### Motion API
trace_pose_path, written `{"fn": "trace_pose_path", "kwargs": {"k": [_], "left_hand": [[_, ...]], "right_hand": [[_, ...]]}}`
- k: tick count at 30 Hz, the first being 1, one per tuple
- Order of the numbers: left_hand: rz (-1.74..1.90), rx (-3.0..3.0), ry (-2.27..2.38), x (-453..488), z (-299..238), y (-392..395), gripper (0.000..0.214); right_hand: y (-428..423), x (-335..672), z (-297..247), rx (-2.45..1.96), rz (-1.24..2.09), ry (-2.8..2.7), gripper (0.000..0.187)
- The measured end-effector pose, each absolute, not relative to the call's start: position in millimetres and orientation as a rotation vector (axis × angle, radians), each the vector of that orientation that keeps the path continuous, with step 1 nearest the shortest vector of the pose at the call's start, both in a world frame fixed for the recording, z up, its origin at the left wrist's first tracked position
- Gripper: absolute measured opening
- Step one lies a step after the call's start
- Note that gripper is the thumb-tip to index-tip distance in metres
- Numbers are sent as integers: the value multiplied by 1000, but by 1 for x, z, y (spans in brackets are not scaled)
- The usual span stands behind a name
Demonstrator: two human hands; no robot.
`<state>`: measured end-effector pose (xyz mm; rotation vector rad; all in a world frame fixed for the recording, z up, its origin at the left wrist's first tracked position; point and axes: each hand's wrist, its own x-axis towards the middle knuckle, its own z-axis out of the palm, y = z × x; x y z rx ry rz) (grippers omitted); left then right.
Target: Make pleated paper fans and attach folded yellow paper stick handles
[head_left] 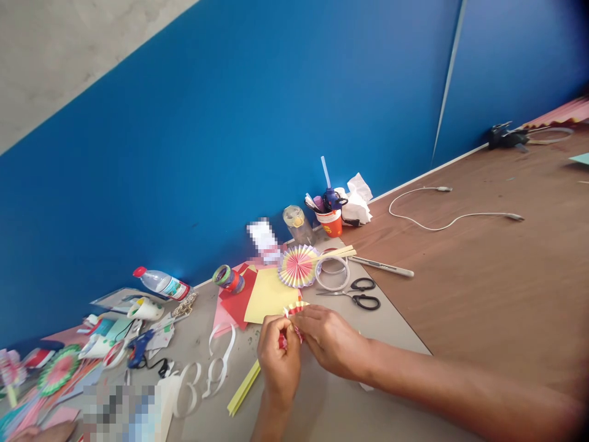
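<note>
Between my hands is a small pleated paper rosette (pixel 296 306) in yellow, white and red, mostly covered by the fingers. My left hand (pixel 278 351) pinches its near side, thumb against curled finger. My right hand (pixel 332 341) is closed over its right side with bent fingers. A folded yellow paper strip (pixel 243 388) lies on the grey mat just left of my left wrist. Beyond the hands rests a finished-looking paper fan rosette (pixel 298 266) with a red centre and white edge. Black-handled scissors (pixel 361 294) lie to the right, near rolls of tape (pixel 332 274).
Yellow paper (pixel 267 294) and red paper (pixel 240 298) sheets lie ahead. Along the blue wall stand a paper cup (pixel 330 224) of tools, a glass jar (pixel 298 224) and a tilted bottle (pixel 161 283). A glue gun (pixel 139 348) and white strips (pixel 221 362) are left; a white cable (pixel 453 224) is right.
</note>
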<state>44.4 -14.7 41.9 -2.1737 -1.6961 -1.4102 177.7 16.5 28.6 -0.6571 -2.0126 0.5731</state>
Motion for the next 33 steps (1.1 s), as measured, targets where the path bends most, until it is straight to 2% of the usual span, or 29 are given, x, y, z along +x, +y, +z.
{"fn": "trace_pose_path", "kwargs": {"k": [7,16,19,27,33], "left_hand": [[-1460,-2191,-1730,45,45,-16,17],[-1476,-2157,-1797,44,42,-18,15],[-1478,-2148,-1769,44,41,-17,15],[-1523,-2207,-1738,44,44,-16,15],[-1479,-2269,-1708,45,42,-19,16]], "right_hand": [[17,185,44,-677,944,-1996,28],[17,180,31,-628,569,-2042,18],[16,179,31,-631,576,-2033,19],[18,184,45,-723,1148,-1866,25],[20,178,37,-862,1290,-1671,22]]}}
